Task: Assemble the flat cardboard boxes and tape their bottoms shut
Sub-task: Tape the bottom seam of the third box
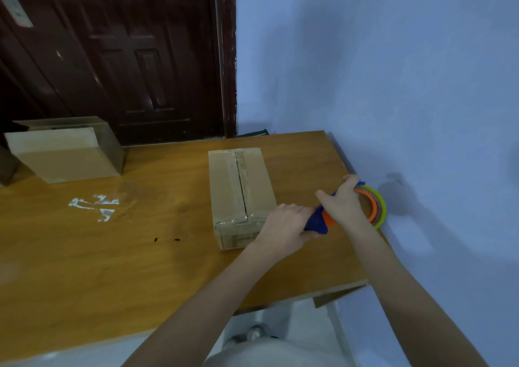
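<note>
A small cardboard box (240,189) lies on the wooden table (140,254) with clear tape along its top seam and over its near edge. Just right of the box is a blue and orange tape dispenser (323,220) carrying a roll with a yellow-green rim (379,206). My left hand (283,227) grips the dispenser's blue handle beside the box's near right corner. My right hand (344,202) is curled over the dispenser's top and the roll, near the table's right edge.
A larger cardboard box (70,153) stands at the table's far left, its top flaps raised. Scraps of clear tape (95,205) stick to the tabletop left of centre. A blue wall borders the right edge; a dark door stands behind.
</note>
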`<state>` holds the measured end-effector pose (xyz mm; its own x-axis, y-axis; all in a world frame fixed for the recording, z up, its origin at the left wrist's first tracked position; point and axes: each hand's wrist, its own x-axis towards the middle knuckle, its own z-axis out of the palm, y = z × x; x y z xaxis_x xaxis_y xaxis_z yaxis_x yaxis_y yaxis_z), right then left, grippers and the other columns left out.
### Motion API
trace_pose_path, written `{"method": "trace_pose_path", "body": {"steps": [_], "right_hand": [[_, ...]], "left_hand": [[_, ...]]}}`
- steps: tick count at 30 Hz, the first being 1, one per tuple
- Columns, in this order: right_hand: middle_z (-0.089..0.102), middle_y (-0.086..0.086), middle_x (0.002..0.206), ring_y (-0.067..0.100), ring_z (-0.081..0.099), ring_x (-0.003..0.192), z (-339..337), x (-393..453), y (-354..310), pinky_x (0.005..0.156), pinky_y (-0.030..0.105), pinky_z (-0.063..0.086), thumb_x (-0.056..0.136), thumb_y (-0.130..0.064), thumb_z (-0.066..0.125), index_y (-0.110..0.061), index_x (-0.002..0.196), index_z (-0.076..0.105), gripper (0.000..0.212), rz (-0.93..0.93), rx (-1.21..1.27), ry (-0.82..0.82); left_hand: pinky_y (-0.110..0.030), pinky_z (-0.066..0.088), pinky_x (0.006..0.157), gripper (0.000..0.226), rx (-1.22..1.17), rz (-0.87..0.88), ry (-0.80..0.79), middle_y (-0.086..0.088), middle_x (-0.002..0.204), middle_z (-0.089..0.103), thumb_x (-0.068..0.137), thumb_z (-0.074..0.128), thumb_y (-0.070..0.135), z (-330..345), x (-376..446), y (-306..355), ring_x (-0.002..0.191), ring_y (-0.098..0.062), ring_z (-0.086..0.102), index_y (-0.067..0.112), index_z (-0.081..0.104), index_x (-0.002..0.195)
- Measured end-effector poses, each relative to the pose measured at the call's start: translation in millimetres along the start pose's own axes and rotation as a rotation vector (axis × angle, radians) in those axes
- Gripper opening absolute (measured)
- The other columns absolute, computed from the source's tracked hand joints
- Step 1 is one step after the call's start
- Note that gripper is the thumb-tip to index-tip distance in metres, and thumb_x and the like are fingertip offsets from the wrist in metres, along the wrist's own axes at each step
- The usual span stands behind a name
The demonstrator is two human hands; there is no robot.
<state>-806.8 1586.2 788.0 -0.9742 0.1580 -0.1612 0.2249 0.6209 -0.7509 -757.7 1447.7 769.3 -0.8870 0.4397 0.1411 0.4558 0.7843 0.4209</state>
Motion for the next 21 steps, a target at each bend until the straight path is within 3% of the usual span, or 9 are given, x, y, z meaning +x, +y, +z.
{"method": "trace_pose_path", "body": {"steps": [5,7,9,11,12,14,16,19,21], "right_hand": [[0.052,0.009,0.078,0.025,0.056,0.075,-16.5,-0.3,-10.4,0.062,0.032,0.042,0.094,-0.031,0.047,-0.015,0.145,0.008,0.066,0.09,-0.046,-0.162],[0.051,0.007,0.077,0.025,0.055,0.074,-22.1,0.9,-11.8,0.068,0.035,0.044,0.097,-0.031,0.042,-0.016,0.149,0.002,0.067,0.121,-0.08,-0.214],[0.051,0.007,0.076,0.02,0.051,0.064,-26.6,2.3,-11.1,0.059,0.031,0.042,0.098,-0.033,0.038,-0.016,0.15,-0.001,0.067,0.153,-0.124,-0.261],[0.053,0.007,0.078,0.018,0.049,0.059,-29.7,3.1,-10.6,0.052,0.029,0.036,0.098,-0.036,0.037,-0.016,0.151,0.0,0.067,0.179,-0.172,-0.321],[0.056,0.008,0.086,0.02,0.054,0.066,-31.2,2.9,-11.3,0.056,0.029,0.038,0.098,-0.037,0.037,-0.015,0.151,0.001,0.068,0.187,-0.197,-0.35],[0.056,0.012,0.121,0.029,0.059,0.105,-32.6,5.0,-9.1,0.078,0.034,0.044,0.097,-0.041,0.037,-0.015,0.152,0.004,0.069,0.2,-0.236,-0.388],[0.037,0.014,0.146,0.032,0.04,0.132,-33.4,8.1,-4.2,0.101,0.04,0.037,0.095,-0.048,0.041,-0.017,0.152,0.005,0.074,0.202,-0.256,-0.44],[0.03,0.007,0.151,0.026,0.032,0.136,-38.9,9.4,3.6,0.106,0.035,0.032,0.08,-0.061,0.061,-0.023,0.152,0.0,0.102,0.192,-0.266,-0.605],[0.032,0.008,0.15,0.022,0.033,0.137,-45.3,6.6,8.2,0.109,0.034,0.033,0.071,-0.053,0.076,-0.028,0.151,-0.005,0.116,0.177,-0.275,-0.749]], "left_hand": [[-0.027,0.035,0.066,0.027,-0.306,-0.131,-0.139,-0.008,0.112,0.064,0.094,0.057,0.02,-1.8,4.2,3.2,0.098,-0.025,0.059,0.011,0.054,0.119],[-0.034,0.044,0.075,0.029,-0.401,-0.182,-0.201,-0.009,0.114,0.063,0.095,0.055,0.016,-5.0,9.3,2.5,0.1,-0.026,0.058,0.01,0.053,0.123],[-0.041,0.047,0.088,0.031,-0.473,-0.223,-0.262,-0.011,0.116,0.062,0.095,0.055,0.013,-8.8,16.9,-0.4,0.103,-0.026,0.058,0.008,0.053,0.125],[-0.045,0.047,0.091,0.03,-0.504,-0.232,-0.301,-0.013,0.114,0.064,0.094,0.055,0.011,-10.8,25.3,-6.1,0.102,-0.027,0.059,0.006,0.056,0.124],[-0.045,0.047,0.091,0.028,-0.515,-0.228,-0.323,-0.014,0.112,0.064,0.094,0.055,0.011,-11.7,28.9,-8.8,0.101,-0.028,0.06,0.004,0.057,0.122],[-0.045,0.047,0.091,0.026,-0.53,-0.227,-0.375,-0.016,0.109,0.065,0.094,0.055,0.011,-12.9,34.5,-13.6,0.1,-0.03,0.06,0.001,0.059,0.118],[-0.041,0.046,0.089,0.025,-0.553,-0.231,-0.434,-0.017,0.108,0.064,0.095,0.053,0.01,-15.6,39.1,-16.9,0.103,-0.033,0.059,-0.002,0.06,0.116],[-0.039,0.044,0.096,0.029,-0.557,-0.248,-0.549,-0.015,0.118,0.061,0.097,0.05,0.011,-22.5,46.6,-19.3,0.111,-0.028,0.056,-0.001,0.057,0.123],[-0.038,0.043,0.1,0.033,-0.515,-0.26,-0.625,-0.014,0.123,0.06,0.098,0.049,0.013,-25.1,50.2,-22.5,0.113,-0.026,0.055,0.0,0.054,0.128]]}}
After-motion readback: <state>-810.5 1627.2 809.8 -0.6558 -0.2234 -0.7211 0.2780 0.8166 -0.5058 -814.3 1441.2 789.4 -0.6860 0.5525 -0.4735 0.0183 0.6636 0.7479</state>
